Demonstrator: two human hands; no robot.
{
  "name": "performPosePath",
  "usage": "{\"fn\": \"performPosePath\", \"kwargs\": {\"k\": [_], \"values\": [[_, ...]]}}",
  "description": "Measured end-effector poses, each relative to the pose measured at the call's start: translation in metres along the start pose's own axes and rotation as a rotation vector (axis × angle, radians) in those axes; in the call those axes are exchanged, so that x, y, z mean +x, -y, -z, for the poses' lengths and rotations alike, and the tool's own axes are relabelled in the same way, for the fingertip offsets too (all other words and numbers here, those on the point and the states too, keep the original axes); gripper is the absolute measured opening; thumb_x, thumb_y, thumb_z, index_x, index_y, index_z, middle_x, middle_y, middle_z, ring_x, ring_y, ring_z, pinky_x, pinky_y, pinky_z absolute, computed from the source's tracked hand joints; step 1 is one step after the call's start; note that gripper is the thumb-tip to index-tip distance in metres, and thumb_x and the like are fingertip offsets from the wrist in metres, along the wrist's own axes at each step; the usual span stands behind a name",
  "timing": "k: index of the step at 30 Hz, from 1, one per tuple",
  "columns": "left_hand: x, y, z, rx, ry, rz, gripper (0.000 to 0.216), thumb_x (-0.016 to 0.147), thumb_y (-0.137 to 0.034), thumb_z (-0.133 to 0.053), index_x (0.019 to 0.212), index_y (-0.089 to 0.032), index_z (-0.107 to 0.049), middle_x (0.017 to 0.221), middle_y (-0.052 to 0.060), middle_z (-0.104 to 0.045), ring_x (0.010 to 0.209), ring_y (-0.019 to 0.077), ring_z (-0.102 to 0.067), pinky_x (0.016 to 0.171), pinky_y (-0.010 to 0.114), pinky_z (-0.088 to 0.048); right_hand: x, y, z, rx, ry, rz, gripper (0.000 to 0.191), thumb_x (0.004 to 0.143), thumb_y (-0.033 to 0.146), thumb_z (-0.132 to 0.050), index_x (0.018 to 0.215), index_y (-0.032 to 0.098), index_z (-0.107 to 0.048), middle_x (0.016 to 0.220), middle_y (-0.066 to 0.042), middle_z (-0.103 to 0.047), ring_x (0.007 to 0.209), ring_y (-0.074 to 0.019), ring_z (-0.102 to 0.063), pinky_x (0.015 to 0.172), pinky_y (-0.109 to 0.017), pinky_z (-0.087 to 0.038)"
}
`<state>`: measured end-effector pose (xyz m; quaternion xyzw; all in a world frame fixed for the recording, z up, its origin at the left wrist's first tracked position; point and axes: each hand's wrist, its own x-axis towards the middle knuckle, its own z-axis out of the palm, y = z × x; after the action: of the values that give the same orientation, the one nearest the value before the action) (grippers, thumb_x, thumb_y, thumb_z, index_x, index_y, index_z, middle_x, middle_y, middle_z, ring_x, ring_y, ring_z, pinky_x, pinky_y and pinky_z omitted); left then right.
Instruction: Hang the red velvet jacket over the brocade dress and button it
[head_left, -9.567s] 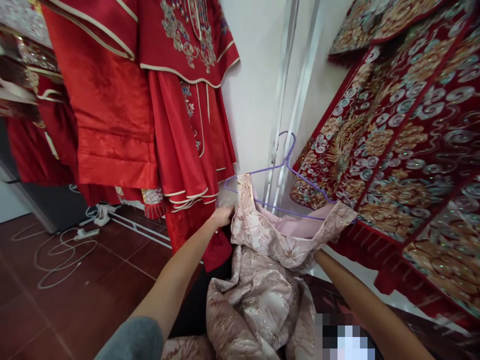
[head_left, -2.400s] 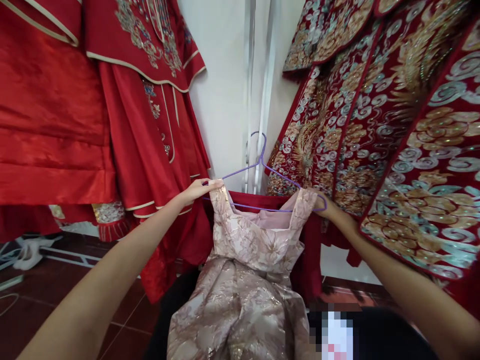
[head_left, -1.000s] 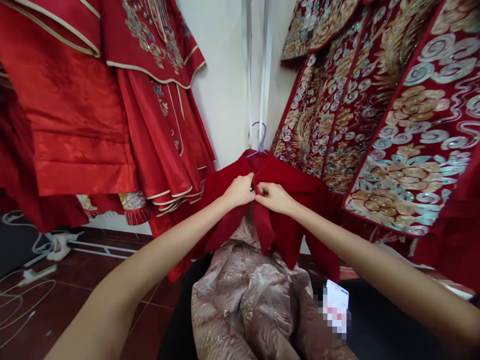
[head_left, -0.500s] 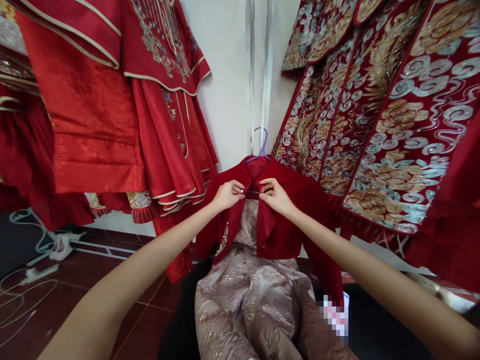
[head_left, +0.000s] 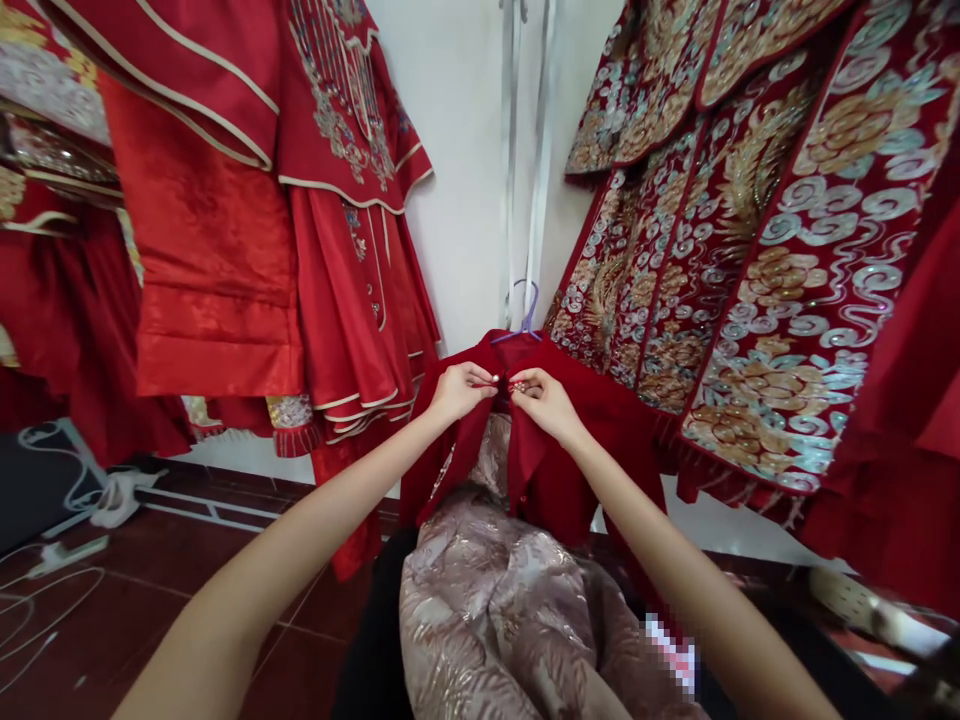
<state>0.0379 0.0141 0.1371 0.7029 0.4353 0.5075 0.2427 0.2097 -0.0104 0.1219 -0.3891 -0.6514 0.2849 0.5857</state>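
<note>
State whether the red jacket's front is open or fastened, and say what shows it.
Open: the red jacket parts down its front, the dress shows between, and the left hand and right hand pinch opposite edges.

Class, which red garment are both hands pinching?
The short jacket on the purple hanger, over the shiny dress; the other red garments hang at either side, untouched.

Jacket (head_left: 534, 455): deep red, pale beading (head_left: 442, 472) along one front edge
Dress (head_left: 491, 600): dusty pink, metallic floral brocade
Hanger (head_left: 527, 322): purple
Ten-o'clock outfit (head_left: 341, 290): red, cream piping, silvery-blue embroidery
Two-o'clock outfit (head_left: 720, 270): dark red, gold flowers, silvery swirls
Twelve-o'clock wall (head_left: 469, 220): plain white
Eight-o'clock floor (head_left: 169, 640): dark reddish-brown, pale crossing lines
</note>
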Motion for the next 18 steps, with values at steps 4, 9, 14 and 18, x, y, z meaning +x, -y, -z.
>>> {"fn": "performPosePath", "kwargs": {"k": [4,9,14,18], "values": [[0.013,-0.003,-0.001,0.022,0.167,-0.03,0.021,0.06,-0.012,-0.077,0.077,-0.013,-0.066,0.077,0.006,-0.072,0.075,0.016,-0.068,0.077,0.031,-0.054,0.009,-0.014,-0.004,0.061,-0.076,0.007,0.027,0.063,0.029,-0.063,0.087,0.018,-0.063,0.084,-0.004,-0.067,0.072,-0.0156,-0.061,0.07,-0.03,-0.051],[-0.003,0.004,-0.031,-0.088,-0.035,-0.078,0.017,0.066,-0.008,-0.071,0.08,-0.015,-0.064,0.08,0.005,-0.071,0.075,0.0137,-0.068,0.076,0.027,-0.054,-0.003,-0.043,-0.025,0.363,-0.312,-0.064,0.03,0.077,0.039,-0.056,0.098,0.019,-0.061,0.095,-0.008,-0.069,0.084,-0.0179,-0.066,0.069,-0.029,-0.053],[-0.035,0.026,-0.071,-0.301,-0.371,-0.022,0.012,0.074,-0.011,-0.066,0.084,-0.015,-0.061,0.086,0.007,-0.071,0.083,0.0137,-0.068,0.081,0.026,-0.054,-0.02,-0.052,-0.034,0.373,-0.326,0.057,0.03,0.078,0.036,-0.062,0.102,0.019,-0.063,0.1,-0.008,-0.069,0.089,-0.0189,-0.066,0.072,-0.031,-0.055],[-0.051,0.03,-0.088,-0.271,-0.488,-0.081,0.011,0.08,-0.021,-0.063,0.089,-0.017,-0.059,0.092,0.006,-0.069,0.088,0.0138,-0.067,0.085,0.027,-0.052,-0.037,-0.05,-0.027,0.343,-0.329,0.091,0.033,0.083,0.037,-0.059,0.11,0.019,-0.06,0.109,-0.01,-0.067,0.098,-0.0199,-0.065,0.077,-0.032,-0.056]]}}
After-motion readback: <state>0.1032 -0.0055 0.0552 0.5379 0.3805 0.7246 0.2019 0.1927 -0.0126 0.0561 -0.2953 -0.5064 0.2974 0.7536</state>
